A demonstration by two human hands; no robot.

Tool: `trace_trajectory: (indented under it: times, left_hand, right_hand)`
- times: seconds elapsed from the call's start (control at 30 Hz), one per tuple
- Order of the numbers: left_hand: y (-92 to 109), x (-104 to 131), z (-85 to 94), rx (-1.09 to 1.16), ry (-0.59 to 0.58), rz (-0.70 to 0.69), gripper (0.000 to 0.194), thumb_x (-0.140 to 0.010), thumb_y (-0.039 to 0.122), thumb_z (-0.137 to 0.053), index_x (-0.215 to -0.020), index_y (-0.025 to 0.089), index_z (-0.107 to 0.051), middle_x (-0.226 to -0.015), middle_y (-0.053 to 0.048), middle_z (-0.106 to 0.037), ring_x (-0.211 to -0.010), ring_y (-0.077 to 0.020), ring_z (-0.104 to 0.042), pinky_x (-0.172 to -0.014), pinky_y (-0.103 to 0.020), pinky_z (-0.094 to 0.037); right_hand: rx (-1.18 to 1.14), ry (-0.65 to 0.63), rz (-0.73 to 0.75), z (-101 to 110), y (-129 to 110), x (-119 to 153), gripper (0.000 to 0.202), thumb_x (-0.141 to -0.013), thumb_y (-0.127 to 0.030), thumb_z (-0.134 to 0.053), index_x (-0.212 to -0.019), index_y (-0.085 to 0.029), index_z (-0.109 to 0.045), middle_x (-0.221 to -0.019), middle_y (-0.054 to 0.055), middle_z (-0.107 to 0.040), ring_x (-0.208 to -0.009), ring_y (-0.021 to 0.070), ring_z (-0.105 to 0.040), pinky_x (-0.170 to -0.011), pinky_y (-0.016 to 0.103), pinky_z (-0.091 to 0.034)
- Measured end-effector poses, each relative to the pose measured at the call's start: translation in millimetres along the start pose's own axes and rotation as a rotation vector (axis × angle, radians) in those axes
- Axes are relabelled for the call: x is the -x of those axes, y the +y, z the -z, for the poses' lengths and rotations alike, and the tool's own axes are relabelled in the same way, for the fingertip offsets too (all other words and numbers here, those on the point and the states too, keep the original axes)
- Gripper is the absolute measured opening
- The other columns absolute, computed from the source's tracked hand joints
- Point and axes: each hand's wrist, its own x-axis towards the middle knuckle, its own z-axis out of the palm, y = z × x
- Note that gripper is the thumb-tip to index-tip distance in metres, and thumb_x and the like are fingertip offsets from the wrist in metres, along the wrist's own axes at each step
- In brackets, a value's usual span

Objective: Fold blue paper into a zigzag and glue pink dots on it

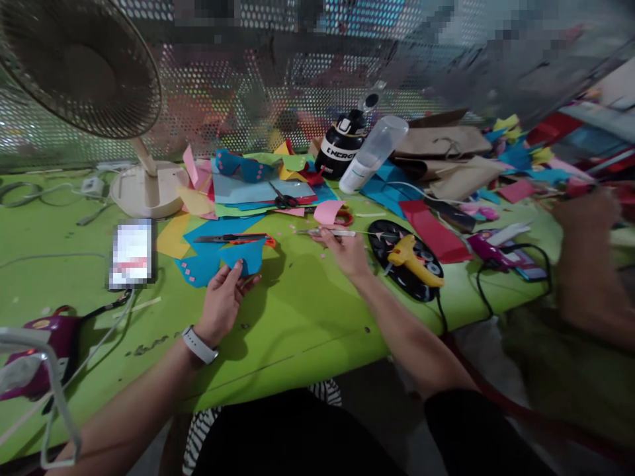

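My left hand (pixel 224 301), with a pale watch on the wrist, pinches a cut piece of blue paper (pixel 248 256) above the green table. In my right hand (pixel 346 251) are slim silvery tweezers (pixel 312 232), their tip pointing left. Small pink paper bits lie on the table near that tip. Just behind the left hand, a box cutter (pixel 231 238) rests on blue paper. Another blue cutout (pixel 198 270) with small pink squares lies left of the held piece. A curled pink paper strip (pixel 328 211) is just beyond my right hand.
A yellow glue gun (pixel 409 259) sits on a black tray (pixel 380 248) right of my right hand. Scissors (pixel 284 198), a black bottle (pixel 342 149) and a clear bottle (pixel 377 152) stand or lie behind. A fan (pixel 149 188) and phone (pixel 131 254) are left. Another person's arm (pixel 590 264) is right.
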Motion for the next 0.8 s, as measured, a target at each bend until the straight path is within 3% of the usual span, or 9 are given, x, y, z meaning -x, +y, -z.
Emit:
trace_trajectory:
  times: [0.33,0.8]
  left_hand:
    - [0.1,-0.9,0.9,0.005,0.015,0.019,0.032,-0.059,0.031,-0.087,-0.08,0.017,-0.067,-0.088,-0.001,-0.074,-0.075,-0.0144,-0.07,-0.077,-0.031,-0.058]
    - [-0.6,-1.1,1.7,0.012,0.011,0.019,0.033,-0.059,0.031,-0.088,-0.082,0.017,-0.068,-0.088,-0.001,-0.074,-0.075,-0.0141,-0.07,-0.077,-0.031,-0.058]
  right_hand:
    - [-0.404,0.137,-0.274,-14.6,17.0,-7.6,0.031,-0.077,-0.046,-0.069,-0.087,-0.017,-0.065,-0.079,0.006,-0.076,-0.075,0.0228,-0.075,-0.065,0.031,-0.061]
    - [-0.507,0.193,-0.368,-18.3,22.1,-10.1,0.018,-0.082,-0.034,-0.067,-0.086,-0.017,-0.066,-0.082,0.007,-0.077,-0.078,0.0225,-0.075,-0.064,0.029,-0.062]
